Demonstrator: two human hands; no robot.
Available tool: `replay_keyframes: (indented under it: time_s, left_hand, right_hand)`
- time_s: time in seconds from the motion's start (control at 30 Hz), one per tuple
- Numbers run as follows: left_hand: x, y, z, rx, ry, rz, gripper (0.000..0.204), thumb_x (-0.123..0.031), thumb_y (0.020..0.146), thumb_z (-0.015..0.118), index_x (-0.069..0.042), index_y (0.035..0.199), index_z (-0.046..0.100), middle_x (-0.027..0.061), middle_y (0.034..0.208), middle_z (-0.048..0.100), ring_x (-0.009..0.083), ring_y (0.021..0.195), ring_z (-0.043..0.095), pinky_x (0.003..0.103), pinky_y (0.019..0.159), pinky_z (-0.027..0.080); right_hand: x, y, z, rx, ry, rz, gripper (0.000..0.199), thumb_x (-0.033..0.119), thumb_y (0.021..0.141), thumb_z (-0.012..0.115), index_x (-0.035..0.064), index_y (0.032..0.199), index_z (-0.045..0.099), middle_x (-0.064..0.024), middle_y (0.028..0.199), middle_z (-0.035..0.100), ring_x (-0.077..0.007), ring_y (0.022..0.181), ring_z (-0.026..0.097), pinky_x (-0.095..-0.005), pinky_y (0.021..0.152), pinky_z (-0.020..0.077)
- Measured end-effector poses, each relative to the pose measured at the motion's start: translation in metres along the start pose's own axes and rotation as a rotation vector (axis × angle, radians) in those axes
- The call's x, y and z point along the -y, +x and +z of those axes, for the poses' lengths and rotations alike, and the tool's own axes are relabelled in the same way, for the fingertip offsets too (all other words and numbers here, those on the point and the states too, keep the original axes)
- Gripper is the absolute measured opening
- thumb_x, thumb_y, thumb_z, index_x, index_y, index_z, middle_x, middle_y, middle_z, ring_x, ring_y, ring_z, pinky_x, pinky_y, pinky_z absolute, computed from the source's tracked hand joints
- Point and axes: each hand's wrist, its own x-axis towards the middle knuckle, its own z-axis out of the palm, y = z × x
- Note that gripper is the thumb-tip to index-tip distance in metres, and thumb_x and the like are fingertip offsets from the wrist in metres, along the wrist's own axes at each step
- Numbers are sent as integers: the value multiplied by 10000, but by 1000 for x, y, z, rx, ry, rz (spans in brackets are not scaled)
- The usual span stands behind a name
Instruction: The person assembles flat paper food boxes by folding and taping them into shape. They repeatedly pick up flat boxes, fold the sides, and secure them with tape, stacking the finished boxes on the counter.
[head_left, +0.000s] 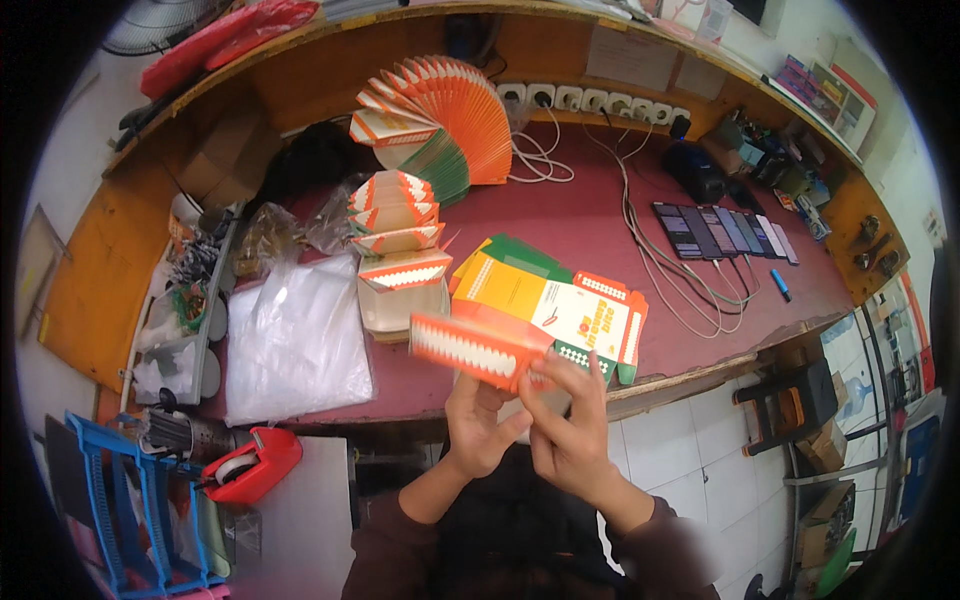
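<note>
Above the table's front edge I hold an orange folding carton (470, 352) with a white scalloped pattern, tilted and slightly blurred. My left hand (478, 432) grips it from below, thumb toward the right, its other fingers partly hidden. At the carton's right end, the fingers of my right hand (570, 425) are bent round the end flap. Behind my hands lie flat carton blanks (510, 287) in yellow, white, orange and green. Left of these stands a row of orange and white folded cartons (405, 285). Farther back, a fanned stack of orange cartons (475, 115) curves beside green ones (440, 165).
Clear plastic bags (295, 345) cover the table's left part. A red tape dispenser (252, 465) and a blue rack (140, 510) stand at lower left. On the right are several phones (715, 232), white cables (640, 225) and a blue marker (780, 286). Sockets (568, 97) line the back.
</note>
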Motion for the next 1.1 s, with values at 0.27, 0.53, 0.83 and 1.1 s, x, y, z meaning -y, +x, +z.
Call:
replay_keyframes:
  time_s: [0.27, 0.53, 0.83, 1.1]
  left_hand:
    - [-8, -2, -25, -486, -374, -301, 252, -126, 950, 487, -38, 1185, 509, 65, 1105, 609, 146, 1068, 573, 302, 892, 500]
    - [28, -30, 6, -171, -249, -290, 447, -147, 930, 509, -12, 1325, 351, 93, 1279, 465, 179, 1184, 458, 374, 972, 393]
    - [38, -31, 2, -39, 673, -242, 281, -80, 862, 601, 8, 1122, 537, 110, 1092, 572, 226, 1036, 546, 366, 871, 451]
    - [-4, -42, -13, 310, 1106, 24, 286, -107, 869, 604, -5, 1130, 543, 111, 1081, 575, 222, 994, 546, 337, 853, 437]
  right_hand:
    - [-32, -19, 4, -295, 60, 344, 297, -47, 722, 657, 31, 1008, 636, -145, 1001, 610, -275, 939, 602, -386, 892, 444]
    - [-32, -34, 5, -381, 94, 121, 226, -62, 679, 733, 6, 874, 641, -106, 754, 671, -220, 669, 661, -276, 663, 528]
    - [-42, -27, 4, -377, 276, 407, 101, -31, 713, 704, 0, 766, 623, -97, 786, 592, -205, 726, 594, -285, 650, 477]
    - [-28, -29, 11, -343, 459, 495, 81, 9, 719, 708, 6, 751, 634, -90, 775, 604, -192, 718, 587, -279, 650, 452]
